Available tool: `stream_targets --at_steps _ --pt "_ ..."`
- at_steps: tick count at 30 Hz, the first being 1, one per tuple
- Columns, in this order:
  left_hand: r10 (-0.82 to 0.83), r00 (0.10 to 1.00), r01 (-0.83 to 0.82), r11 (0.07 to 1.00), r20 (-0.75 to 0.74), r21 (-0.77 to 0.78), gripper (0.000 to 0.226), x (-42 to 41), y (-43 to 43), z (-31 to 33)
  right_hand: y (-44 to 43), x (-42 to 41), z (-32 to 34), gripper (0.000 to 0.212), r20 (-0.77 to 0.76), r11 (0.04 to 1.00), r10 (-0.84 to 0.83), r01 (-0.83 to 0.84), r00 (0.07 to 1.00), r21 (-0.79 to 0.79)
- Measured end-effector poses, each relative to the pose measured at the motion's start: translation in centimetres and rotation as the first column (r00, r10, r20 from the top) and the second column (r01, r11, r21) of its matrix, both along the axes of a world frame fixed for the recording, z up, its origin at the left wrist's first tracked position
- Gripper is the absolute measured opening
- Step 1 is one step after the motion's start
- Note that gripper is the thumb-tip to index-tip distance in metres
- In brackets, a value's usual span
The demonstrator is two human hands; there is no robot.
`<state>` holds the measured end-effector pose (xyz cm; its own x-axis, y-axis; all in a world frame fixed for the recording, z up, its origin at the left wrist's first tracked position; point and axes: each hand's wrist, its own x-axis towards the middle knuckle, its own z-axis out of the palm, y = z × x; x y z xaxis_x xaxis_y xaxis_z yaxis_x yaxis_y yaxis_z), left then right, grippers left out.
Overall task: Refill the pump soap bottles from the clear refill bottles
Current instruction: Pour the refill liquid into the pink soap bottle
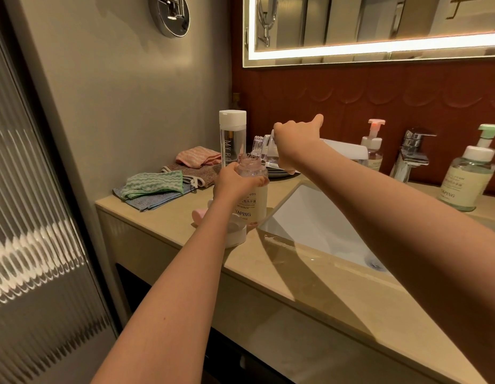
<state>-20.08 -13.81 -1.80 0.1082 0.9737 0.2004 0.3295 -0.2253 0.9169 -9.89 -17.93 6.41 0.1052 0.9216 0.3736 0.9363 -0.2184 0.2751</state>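
My left hand (pixel 232 181) grips the neck of a pink-tinted YAPING soap bottle (pixel 253 202) that stands on the counter with its mouth uncovered. My right hand (pixel 295 133) holds a small clear refill bottle (pixel 262 146) tipped over, its mouth pointing down at the soap bottle's mouth. The pink and white pump head (pixel 232 230) lies on the counter just in front of the soap bottle. A tall clear refill bottle (pixel 232 137) with a white cap stands upright behind. Two more pump bottles stand at the back: a pink one (pixel 373 146) and a green one (pixel 469 180).
The white sink basin (pixel 318 225) is sunk into the beige counter (pixel 337 295), with a chrome tap (pixel 410 155) behind it. Folded cloths (pixel 157 187) lie at the left end. A white box (pixel 347 151) and a plate (pixel 279 173) sit behind my right arm. Water glistens on the sink's front rim.
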Motion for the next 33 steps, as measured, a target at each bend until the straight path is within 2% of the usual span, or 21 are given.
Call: stream_targets --at_steps 33 --pt "0.005 1.0 -0.005 1.0 -0.009 -0.001 0.065 0.07 0.54 -0.22 0.12 -0.09 0.01 0.043 0.007 1.0 -0.015 0.015 1.0 -0.002"
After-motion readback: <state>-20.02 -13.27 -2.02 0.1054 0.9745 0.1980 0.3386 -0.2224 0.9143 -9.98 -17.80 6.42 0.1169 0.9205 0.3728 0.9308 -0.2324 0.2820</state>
